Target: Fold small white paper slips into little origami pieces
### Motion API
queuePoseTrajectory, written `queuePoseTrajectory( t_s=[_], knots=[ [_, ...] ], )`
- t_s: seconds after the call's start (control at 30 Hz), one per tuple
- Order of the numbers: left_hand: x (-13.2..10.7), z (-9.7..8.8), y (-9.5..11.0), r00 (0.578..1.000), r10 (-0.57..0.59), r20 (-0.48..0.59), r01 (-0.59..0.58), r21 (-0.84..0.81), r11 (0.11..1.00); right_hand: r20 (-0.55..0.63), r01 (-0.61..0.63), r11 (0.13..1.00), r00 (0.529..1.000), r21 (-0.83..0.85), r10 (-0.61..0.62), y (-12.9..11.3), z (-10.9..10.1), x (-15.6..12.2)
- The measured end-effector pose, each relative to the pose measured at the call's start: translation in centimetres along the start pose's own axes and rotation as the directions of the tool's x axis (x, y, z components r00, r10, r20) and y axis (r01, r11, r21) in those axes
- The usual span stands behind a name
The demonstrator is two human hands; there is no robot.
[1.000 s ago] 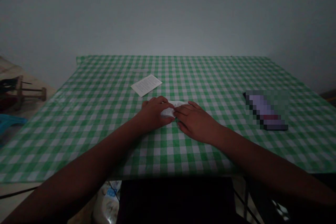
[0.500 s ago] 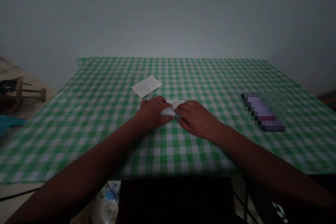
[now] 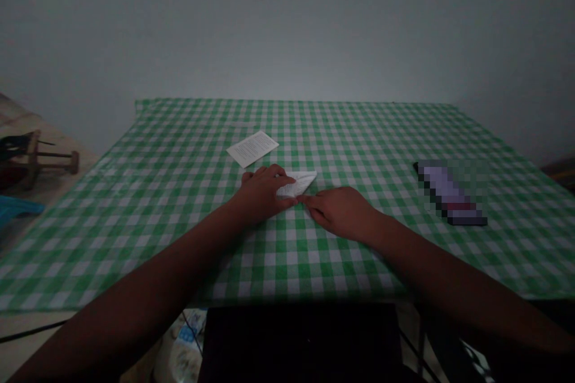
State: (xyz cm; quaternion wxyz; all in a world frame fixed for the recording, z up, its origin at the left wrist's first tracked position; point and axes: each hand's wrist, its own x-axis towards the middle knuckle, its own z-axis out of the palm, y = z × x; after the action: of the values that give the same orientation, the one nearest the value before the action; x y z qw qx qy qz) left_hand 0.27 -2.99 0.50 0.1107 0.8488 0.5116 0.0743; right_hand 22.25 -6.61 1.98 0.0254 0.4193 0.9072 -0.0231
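A white sheet of folded printed paper (image 3: pixel 296 184) lies on the table in front of me, its right end coming to a slanted point. My left hand (image 3: pixel 263 191) covers the left part of it, holding it down with fingers above and thumb along the near edge. At the paper's near corner is the index fingertip of my right hand (image 3: pixel 339 209), whose other fingers are curled in. Part of the paper is hidden under my left hand. Just beyond, a flat printed sheet (image 3: pixel 252 149) rests at an angle, apart from both hands.
A green and white checked cloth (image 3: pixel 287 251) covers the table. To the right lies a blurred-out phone (image 3: pixel 451 194). A pale wall (image 3: pixel 287 42) stands behind the table. On the floor at left are a wooden frame (image 3: pixel 54 161) and a blue plastic thing (image 3: pixel 20 204).
My right hand has drawn slightly back toward me off the paper's right end, uncovering its slanted tip. Its fingers have curled, leaving the index out. My left hand stays on the paper.
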Motion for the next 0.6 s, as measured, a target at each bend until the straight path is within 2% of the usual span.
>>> queuePoseTrajectory(
  t_s=[0.27, 0.47, 0.6],
  knots=[
    [0.0, -0.1, 0.2, 1.000, -0.002, 0.004, 0.002, 0.005, 1.000, 0.019, -0.044, 0.999, 0.999, -0.015, 0.045, -0.7, 0.1, 0.2],
    [0.2, -0.2, 0.0, 1.000, 0.006, 0.013, -0.006, -0.008, 1.000, 0.019, -0.180, 0.983, 0.983, -0.047, 0.181, -1.1, 0.1, 0.2],
    [0.2, -0.3, 0.2, 1.000, -0.004, 0.028, 0.005, -0.008, 1.000, 0.002, -0.267, 0.960, 0.964, -0.081, 0.268, -0.5, 0.2, 0.5]
  ],
)
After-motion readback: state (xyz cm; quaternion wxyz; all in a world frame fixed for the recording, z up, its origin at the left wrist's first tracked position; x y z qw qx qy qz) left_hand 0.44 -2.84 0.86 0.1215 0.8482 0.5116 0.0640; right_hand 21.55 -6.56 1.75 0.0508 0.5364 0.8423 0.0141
